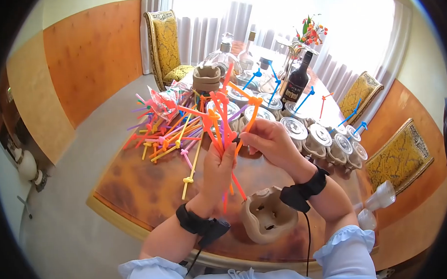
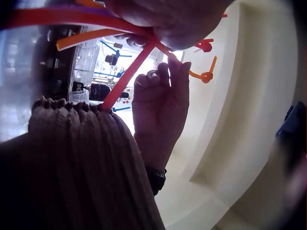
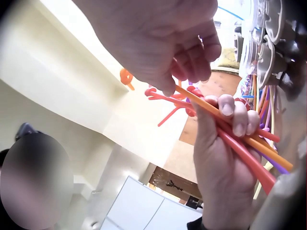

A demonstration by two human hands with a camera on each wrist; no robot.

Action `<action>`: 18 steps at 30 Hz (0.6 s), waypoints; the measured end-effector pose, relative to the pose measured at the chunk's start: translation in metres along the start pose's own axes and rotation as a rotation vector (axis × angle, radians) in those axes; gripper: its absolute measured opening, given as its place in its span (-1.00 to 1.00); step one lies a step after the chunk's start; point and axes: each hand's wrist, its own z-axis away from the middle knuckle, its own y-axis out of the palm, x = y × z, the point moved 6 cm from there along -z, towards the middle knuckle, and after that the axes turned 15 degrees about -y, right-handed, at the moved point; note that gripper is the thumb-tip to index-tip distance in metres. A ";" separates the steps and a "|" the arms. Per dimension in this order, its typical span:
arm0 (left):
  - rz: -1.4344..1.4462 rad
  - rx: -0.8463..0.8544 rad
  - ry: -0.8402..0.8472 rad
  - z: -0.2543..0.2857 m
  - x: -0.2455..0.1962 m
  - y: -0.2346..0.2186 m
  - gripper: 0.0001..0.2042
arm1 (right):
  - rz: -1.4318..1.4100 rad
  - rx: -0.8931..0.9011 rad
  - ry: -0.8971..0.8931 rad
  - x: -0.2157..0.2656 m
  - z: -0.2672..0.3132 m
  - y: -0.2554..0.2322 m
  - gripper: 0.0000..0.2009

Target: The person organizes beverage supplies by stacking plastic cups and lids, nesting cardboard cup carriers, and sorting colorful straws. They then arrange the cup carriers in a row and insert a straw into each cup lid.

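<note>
My left hand (image 1: 218, 173) grips a bunch of red and orange drinking straws (image 1: 223, 121), knotted near their upper ends. Beside it, my right hand (image 1: 277, 143) pinches an orange straw (image 3: 211, 109) between thumb and forefinger. That orange straw also passes through the left hand's curled fingers, as the right wrist view shows. In the left wrist view, a red straw (image 2: 125, 79) runs down from the bunch. Below the hands a brown moulded-pulp holder (image 1: 256, 227) sits on the table, with the lower end of a red straw at its rim.
Many loose coloured straws (image 1: 176, 133) lie at left by a printed plastic bag (image 1: 164, 103). Lidded cups (image 1: 294, 129) in pulp carriers line the right side, several with blue knotted straws. A dark bottle (image 1: 298, 80) stands behind. Stacked clear cups (image 1: 381, 195) lie at the right edge.
</note>
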 end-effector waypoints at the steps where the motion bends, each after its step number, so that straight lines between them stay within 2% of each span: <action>1: 0.021 0.000 -0.026 0.000 0.000 -0.002 -0.79 | 0.022 0.003 -0.024 0.003 -0.003 0.002 -0.85; 4: 0.212 -0.160 -0.031 -0.014 0.015 -0.020 -0.81 | 0.007 -0.196 -0.114 0.002 -0.018 -0.012 -0.86; 6: 0.395 -0.281 -0.078 -0.014 0.006 -0.026 -0.80 | 0.268 -0.380 -0.374 0.019 -0.039 -0.043 -0.84; 7: 0.482 -0.338 -0.100 -0.013 0.005 -0.029 -0.79 | 0.268 -0.413 -0.397 0.019 -0.052 -0.055 -0.84; 8: 0.496 -0.311 -0.082 -0.014 0.008 -0.030 -0.80 | 0.266 -0.449 -0.423 0.020 -0.064 -0.065 -0.83; 13: 0.531 -0.110 -0.041 -0.023 0.020 -0.035 -0.82 | 0.503 -0.419 -0.357 -0.007 -0.110 -0.075 -0.82; 18: 0.538 -0.157 -0.103 -0.022 0.024 -0.035 -0.85 | 0.572 -0.349 -0.316 -0.027 -0.128 -0.064 -0.80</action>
